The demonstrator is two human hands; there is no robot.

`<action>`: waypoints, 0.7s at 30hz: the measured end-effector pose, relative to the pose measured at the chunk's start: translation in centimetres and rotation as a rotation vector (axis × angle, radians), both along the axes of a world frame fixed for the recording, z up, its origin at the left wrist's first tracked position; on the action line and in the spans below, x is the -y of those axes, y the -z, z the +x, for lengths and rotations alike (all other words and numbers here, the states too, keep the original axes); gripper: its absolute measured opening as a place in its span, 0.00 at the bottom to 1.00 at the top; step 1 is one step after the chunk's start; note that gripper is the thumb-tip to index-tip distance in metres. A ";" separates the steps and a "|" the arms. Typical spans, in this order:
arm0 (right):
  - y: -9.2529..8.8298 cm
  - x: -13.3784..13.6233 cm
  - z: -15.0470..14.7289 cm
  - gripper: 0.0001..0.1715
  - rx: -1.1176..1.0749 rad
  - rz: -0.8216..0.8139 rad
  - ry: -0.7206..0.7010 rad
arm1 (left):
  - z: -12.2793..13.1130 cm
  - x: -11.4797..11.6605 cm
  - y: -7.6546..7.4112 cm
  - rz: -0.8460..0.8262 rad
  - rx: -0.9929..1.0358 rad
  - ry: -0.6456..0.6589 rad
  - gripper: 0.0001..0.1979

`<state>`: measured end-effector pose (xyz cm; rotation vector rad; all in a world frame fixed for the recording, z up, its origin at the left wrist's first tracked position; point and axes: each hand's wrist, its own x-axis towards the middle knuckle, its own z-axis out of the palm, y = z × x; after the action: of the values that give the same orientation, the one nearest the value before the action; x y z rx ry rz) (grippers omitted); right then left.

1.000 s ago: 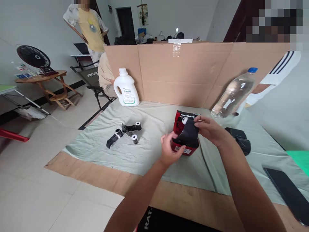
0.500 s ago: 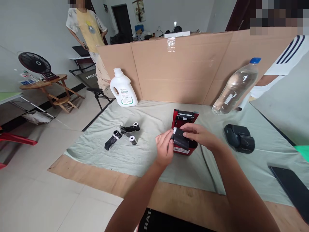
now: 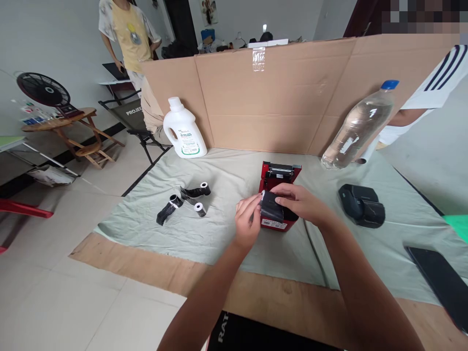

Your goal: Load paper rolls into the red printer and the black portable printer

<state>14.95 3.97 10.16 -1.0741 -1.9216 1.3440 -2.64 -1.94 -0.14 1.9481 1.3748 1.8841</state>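
Observation:
A small red printer point(image 3: 278, 226) stands on the cloth with its lid point(image 3: 281, 173) raised, a dark roller along the lid's edge. Over its open bay is a black paper roll point(image 3: 272, 207) with a white core end, its loose flap hanging over the printer's front. My left hand point(image 3: 247, 222) grips the roll's left end with fingers and thumb. At the right end, my right hand point(image 3: 298, 202) has its fingers and thumb closed on the roll. How deep the roll sits in the bay is hidden by the hands.
Several small black rolls point(image 3: 200, 209) with unwound strips lie to the left. Behind stand a white jug point(image 3: 185, 131), a large clear bottle point(image 3: 360, 129) and a cardboard screen point(image 3: 263, 97). On the right are a black device point(image 3: 361, 205) and a dark phone point(image 3: 437, 280). Two people stand beyond.
The whole view has shifted slightly. Both hands keep their hold on the black roll, which sits almost as before, its flap a little more spread over the printer's front.

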 end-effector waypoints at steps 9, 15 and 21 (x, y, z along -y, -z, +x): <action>-0.6 -0.9 2.7 0.26 -0.225 -0.062 0.203 | 0.5 1.0 -0.4 -0.017 -0.005 0.266 0.25; 1.4 -2.4 2.7 0.13 0.150 0.251 0.300 | 1.2 2.0 -1.3 -0.180 0.178 0.351 0.16; 4.1 -4.4 0.5 0.18 0.690 0.462 0.137 | -0.5 1.3 -3.4 -0.718 0.447 0.572 0.12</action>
<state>15.43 8.33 6.04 -1.5006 -2.4085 0.4171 -3.11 -3.21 3.28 1.2702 1.0038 1.2120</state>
